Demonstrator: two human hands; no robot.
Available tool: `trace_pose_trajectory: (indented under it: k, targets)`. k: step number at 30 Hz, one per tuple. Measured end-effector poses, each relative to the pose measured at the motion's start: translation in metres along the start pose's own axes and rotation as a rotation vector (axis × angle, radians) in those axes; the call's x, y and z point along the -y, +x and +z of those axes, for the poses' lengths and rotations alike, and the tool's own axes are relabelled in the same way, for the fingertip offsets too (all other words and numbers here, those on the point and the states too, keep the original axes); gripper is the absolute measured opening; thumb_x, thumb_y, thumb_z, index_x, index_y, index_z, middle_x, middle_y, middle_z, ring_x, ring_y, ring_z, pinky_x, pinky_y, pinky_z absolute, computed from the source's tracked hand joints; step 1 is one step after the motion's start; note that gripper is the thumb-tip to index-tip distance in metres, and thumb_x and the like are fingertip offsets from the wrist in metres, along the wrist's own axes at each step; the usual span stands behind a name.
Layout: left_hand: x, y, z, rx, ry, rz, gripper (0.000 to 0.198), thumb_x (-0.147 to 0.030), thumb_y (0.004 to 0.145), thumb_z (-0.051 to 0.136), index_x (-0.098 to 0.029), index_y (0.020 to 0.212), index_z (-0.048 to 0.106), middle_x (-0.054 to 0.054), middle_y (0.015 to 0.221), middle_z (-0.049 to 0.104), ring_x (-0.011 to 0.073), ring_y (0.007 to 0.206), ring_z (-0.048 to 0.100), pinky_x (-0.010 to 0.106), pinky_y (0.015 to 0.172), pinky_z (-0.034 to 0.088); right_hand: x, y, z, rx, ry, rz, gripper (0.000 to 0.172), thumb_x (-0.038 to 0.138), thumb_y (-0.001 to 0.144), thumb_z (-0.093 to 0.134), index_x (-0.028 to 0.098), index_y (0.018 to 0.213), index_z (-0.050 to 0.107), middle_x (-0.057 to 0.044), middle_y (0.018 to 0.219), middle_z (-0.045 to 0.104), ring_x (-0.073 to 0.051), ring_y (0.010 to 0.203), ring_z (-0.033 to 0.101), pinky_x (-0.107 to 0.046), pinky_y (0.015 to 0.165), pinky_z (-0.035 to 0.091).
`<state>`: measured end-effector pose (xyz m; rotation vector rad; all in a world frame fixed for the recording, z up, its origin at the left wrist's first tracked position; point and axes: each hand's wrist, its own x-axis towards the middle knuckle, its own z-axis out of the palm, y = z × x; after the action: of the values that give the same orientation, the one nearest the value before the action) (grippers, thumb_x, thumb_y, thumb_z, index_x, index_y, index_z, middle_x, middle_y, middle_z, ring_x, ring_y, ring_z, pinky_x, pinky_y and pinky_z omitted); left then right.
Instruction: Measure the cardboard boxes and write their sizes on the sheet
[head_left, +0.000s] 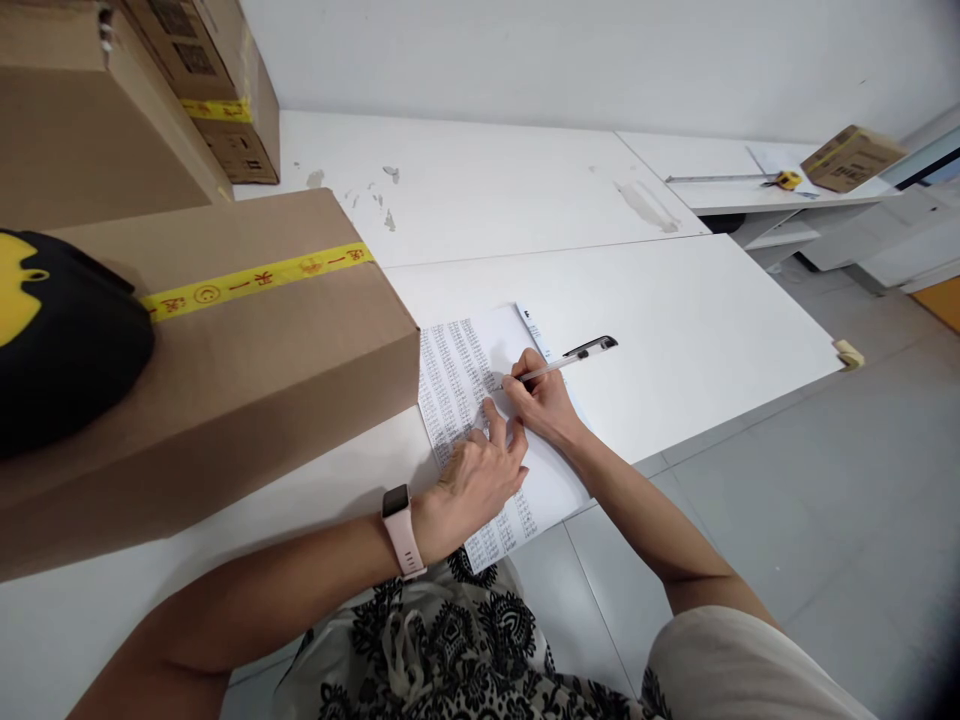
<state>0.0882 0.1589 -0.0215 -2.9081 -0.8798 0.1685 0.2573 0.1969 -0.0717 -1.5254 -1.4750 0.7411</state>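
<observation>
A printed sheet of paper [457, 375] covered in small rows of figures lies on the white table [675, 340], partly over its front edge. My right hand [541, 398] is closed round a clear pen with a black cap [571, 358], its tip touching the sheet. My left hand [476, 478], with a pink watch on the wrist, rests on the paper with fingers stretched forward, pressing it flat just beside the right hand.
A large cardboard box with yellow tape [225, 360] stands left of the sheet, a black and yellow object [52, 340] on it. More boxes [150, 90] are stacked behind. Far right: a small box [851, 157] and a yellow tape measure [787, 180].
</observation>
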Motion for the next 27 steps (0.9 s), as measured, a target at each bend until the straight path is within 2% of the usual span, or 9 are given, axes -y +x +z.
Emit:
trace_pose_trajectory:
  k: [10,27]
  targets:
    - [0.004,-0.003,-0.013,0.052,-0.023,0.013,0.055,-0.039,0.107,0.04,-0.004,0.149,0.049,0.036,0.146,0.053,0.0227,0.074,0.073,0.026,0.055,0.052,-0.002,0.0,0.0,-0.016,0.017,0.007,0.019,0.025,0.086,0.058,0.024,0.073,0.044,0.007,0.057,0.038,-0.011,0.053,0.035,-0.027,0.051,0.029]
    - [0.004,-0.004,-0.015,0.039,-0.005,0.021,0.054,-0.037,0.108,0.037,-0.004,0.149,0.049,0.038,0.145,0.053,0.0241,0.078,0.075,0.026,0.056,0.051,-0.002,0.0,0.001,-0.034,0.016,0.021,0.02,0.021,0.085,0.058,0.024,0.072,0.043,0.008,0.057,0.037,-0.011,0.052,0.035,-0.027,0.051,0.028]
